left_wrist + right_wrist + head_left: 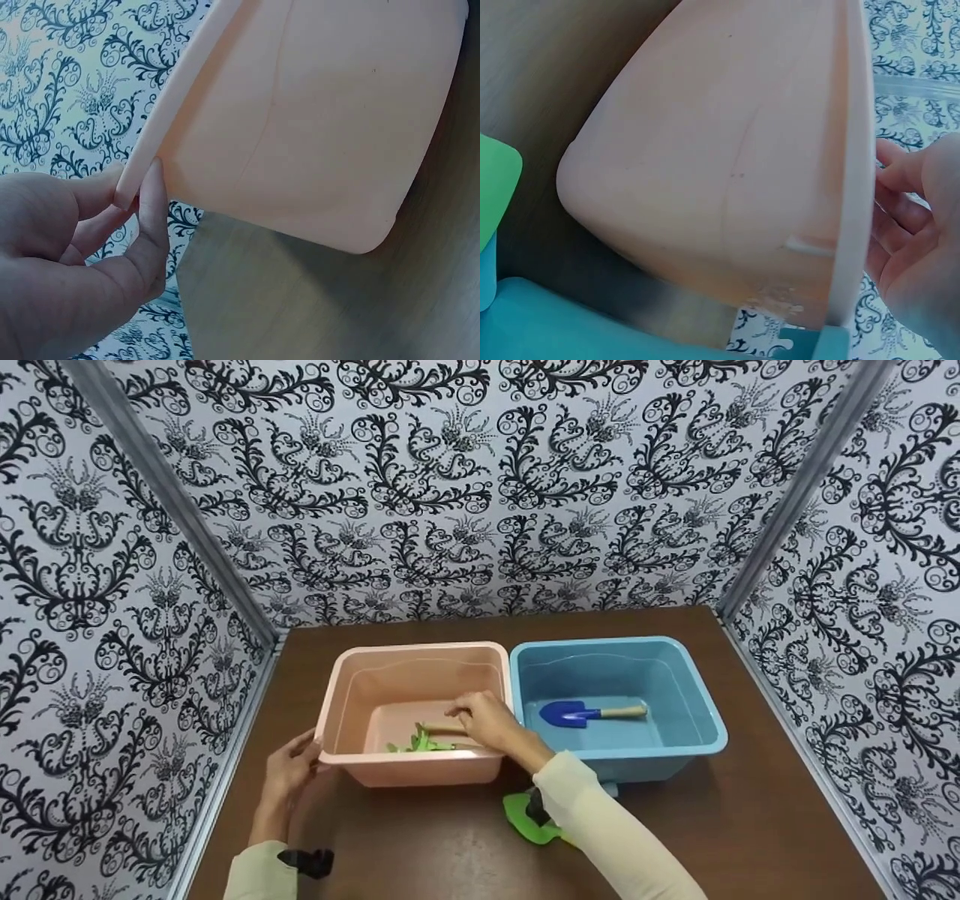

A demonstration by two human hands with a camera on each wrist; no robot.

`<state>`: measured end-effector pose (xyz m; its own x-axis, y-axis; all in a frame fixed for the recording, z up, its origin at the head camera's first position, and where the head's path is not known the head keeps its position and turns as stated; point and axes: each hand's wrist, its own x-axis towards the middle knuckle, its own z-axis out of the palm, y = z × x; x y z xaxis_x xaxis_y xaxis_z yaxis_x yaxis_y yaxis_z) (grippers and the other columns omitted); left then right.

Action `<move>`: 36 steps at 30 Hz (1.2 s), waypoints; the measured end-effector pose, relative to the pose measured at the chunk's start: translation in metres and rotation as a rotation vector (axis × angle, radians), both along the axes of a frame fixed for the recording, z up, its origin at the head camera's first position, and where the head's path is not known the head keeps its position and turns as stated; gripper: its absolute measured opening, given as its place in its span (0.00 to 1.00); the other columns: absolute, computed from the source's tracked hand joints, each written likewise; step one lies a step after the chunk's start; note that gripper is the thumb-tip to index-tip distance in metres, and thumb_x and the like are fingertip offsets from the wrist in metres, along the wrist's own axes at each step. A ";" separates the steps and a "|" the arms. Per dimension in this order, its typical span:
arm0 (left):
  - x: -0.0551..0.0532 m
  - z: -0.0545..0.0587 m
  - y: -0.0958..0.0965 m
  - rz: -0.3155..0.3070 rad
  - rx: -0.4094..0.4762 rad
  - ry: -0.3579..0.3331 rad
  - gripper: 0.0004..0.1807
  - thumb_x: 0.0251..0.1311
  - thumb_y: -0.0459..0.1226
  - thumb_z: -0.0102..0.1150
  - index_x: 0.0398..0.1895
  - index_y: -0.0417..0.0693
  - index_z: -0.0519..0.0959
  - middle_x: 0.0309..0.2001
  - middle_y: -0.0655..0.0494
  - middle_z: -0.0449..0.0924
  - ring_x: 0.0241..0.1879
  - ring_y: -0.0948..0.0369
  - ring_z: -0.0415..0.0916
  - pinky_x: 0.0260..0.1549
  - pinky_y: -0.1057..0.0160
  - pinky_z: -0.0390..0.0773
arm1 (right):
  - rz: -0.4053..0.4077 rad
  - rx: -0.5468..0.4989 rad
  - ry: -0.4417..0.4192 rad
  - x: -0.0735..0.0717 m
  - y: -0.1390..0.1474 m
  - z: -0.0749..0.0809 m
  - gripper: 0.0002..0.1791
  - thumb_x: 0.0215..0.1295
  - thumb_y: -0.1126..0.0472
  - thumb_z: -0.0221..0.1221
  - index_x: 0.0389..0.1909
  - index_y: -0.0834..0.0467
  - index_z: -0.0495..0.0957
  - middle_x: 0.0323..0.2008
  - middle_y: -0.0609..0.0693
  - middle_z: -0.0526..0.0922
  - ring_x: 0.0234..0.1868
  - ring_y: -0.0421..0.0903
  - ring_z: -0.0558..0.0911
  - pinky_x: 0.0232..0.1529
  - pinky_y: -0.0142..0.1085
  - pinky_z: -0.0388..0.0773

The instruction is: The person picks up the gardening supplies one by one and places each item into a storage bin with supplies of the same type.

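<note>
My left hand (291,769) pinches the near left corner of the peach tub's rim (161,112), thumb on one side and fingers on the other. My right hand (487,721) reaches over the tub's near right side, its fingers loosely bent. Beneath its fingers, green garden tools (421,739) with prongs and a wooden handle (444,728) lie on the tub's floor. In the right wrist view, the tub's wall (705,150) hides those tools, and nothing shows between the fingers.
A blue tub (622,751) stands against the peach one on the right, with a blue trowel (570,714) inside. On the brown table (420,840) in front lies a green shovel (525,819), partly covered by my right forearm. Patterned walls (465,510) enclose the table's back and sides.
</note>
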<state>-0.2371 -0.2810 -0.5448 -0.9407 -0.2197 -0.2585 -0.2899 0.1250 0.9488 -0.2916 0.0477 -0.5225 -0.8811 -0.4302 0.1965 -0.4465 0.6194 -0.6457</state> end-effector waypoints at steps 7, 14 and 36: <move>0.006 -0.005 0.003 0.076 0.080 0.025 0.29 0.74 0.40 0.51 0.72 0.31 0.64 0.58 0.39 0.79 0.35 0.73 0.81 0.37 0.73 0.84 | -0.013 -0.121 0.020 0.010 0.007 0.010 0.16 0.65 0.75 0.51 0.39 0.62 0.88 0.40 0.56 0.88 0.41 0.50 0.85 0.45 0.40 0.83; 0.013 -0.006 0.007 0.129 0.087 0.091 0.31 0.73 0.44 0.54 0.69 0.29 0.67 0.50 0.47 0.84 0.34 0.74 0.82 0.37 0.72 0.84 | -0.067 -0.326 -0.003 0.023 0.021 0.013 0.15 0.65 0.76 0.51 0.36 0.65 0.87 0.38 0.58 0.88 0.39 0.52 0.86 0.40 0.31 0.82; 0.056 -0.055 0.068 0.349 -0.156 0.268 0.16 0.72 0.31 0.52 0.55 0.27 0.76 0.30 0.47 0.80 0.23 0.72 0.75 0.21 0.72 0.81 | -0.541 -0.704 0.048 0.076 0.137 0.038 0.11 0.68 0.77 0.53 0.40 0.72 0.84 0.39 0.69 0.86 0.33 0.33 0.83 0.33 0.23 0.81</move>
<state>-0.1809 -0.2132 -0.5999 -0.8328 -0.5518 0.0453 -0.0870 0.2111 0.9736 -0.2158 0.1845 -0.4843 -0.9127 0.2775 0.3001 -0.2438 0.2196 -0.9446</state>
